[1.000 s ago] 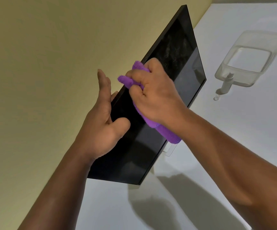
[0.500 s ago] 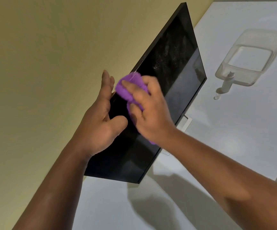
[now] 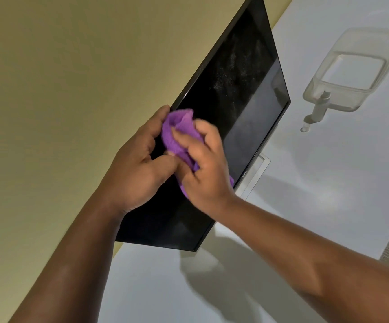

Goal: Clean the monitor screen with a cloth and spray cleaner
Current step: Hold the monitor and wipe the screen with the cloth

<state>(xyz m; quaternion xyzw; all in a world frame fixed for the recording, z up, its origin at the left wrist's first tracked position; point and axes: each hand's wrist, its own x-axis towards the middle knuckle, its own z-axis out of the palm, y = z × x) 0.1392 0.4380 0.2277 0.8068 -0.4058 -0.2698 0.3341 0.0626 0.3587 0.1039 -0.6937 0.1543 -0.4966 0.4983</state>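
Presently, one moment catalogued, largest item first.

Wall (image 3: 60, 89): plain yellow-green, behind the monitor.

Desk (image 3: 328, 194): white, matte, carrying all items; arm shadows fall across its near part. A strip of grey textured surface shows at the right edge.

Monitor (image 3: 240, 94): black, switched off, standing on the desk against the wall, its pale stand foot visible beneath the lower edge. The far half of the screen carries a haze of specks and streaks; the near half looks darker and cleaner.

Bin (image 3: 352, 71): clear plastic, on the desk well beyond the monitor.

Left hand (image 3: 137, 169): fingers extended along the monitor's top edge, thumb bent toward the cloth; it braces the panel. Whether the thumb pinches the cloth cannot be told.

Right hand (image 3: 205, 166): fingers curled round the bunched cloth, pressing it to the screen near the top edge.

Cloth (image 3: 179, 134): purple, fleecy, wadded between both hands against the glass.

Sprayer (image 3: 318, 110): small, pale, upright on the desk just in front of the bin, untouched.

Step in hand, as judged: wiping. To do it well, keep the brace firm so the panel does not rock, use light even pressure, overlap the passes and work on toward the hazy far half, turning the cloth to a fresh face.
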